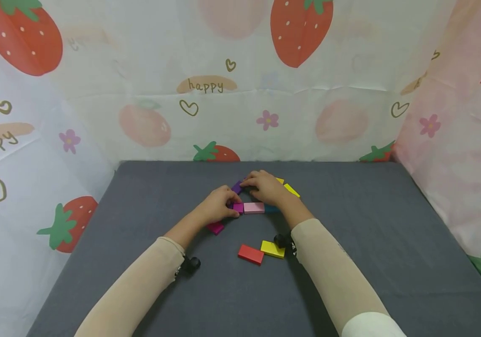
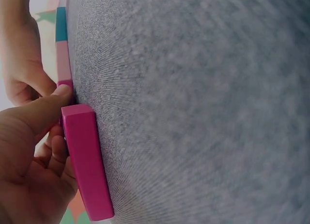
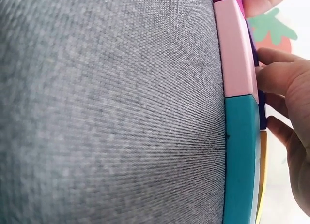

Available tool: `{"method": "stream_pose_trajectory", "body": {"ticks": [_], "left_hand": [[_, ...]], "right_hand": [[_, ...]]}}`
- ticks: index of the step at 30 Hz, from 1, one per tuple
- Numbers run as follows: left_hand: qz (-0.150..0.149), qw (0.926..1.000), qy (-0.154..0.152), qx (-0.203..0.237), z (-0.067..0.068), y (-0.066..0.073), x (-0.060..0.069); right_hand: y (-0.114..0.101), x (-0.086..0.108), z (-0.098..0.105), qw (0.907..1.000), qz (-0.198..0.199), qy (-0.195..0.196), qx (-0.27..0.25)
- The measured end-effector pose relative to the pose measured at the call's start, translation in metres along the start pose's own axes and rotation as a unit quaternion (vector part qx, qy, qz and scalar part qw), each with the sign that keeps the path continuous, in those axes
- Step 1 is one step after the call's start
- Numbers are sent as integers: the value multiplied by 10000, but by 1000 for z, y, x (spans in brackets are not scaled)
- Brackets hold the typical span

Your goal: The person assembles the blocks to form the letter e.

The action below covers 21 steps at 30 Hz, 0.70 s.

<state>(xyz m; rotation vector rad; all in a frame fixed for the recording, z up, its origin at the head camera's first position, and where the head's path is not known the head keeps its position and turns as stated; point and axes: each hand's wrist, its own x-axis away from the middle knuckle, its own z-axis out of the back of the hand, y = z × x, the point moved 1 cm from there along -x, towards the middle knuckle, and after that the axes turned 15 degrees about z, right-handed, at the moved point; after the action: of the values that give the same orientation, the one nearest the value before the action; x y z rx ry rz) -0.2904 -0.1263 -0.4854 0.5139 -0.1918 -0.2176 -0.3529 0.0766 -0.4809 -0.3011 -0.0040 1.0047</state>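
My left hand (image 1: 219,204) pinches a magenta block (image 1: 238,208) between thumb and fingers. That block meets the end of a pink block (image 1: 254,208), followed by a teal block (image 3: 240,151). Another magenta block (image 2: 87,161) lies close by the left palm, its far end hidden in the head view. Farther back, my right hand (image 1: 267,187) holds a purple block (image 1: 237,187) with bent fingers and thumb, covering part of it. Behind the right hand, yellow blocks (image 1: 292,190) continue the ring-like outline.
Nearer the front, a red block (image 1: 250,254) and a yellow block (image 1: 272,249) lie flat on the grey cloth (image 1: 160,299), the yellow one beside the right wrist's camera (image 1: 281,241). A strawberry-print curtain (image 1: 232,121) closes off the back and sides.
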Motion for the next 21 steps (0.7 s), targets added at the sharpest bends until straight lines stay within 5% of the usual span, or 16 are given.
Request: {"method": "stream_pose_trajectory", "body": {"ticks": [21], "left_hand": [[-97,9997,-165,-136,3,-5,4]], "right_hand": [[-8,-5,7,9997,-206,0,-138]]}}
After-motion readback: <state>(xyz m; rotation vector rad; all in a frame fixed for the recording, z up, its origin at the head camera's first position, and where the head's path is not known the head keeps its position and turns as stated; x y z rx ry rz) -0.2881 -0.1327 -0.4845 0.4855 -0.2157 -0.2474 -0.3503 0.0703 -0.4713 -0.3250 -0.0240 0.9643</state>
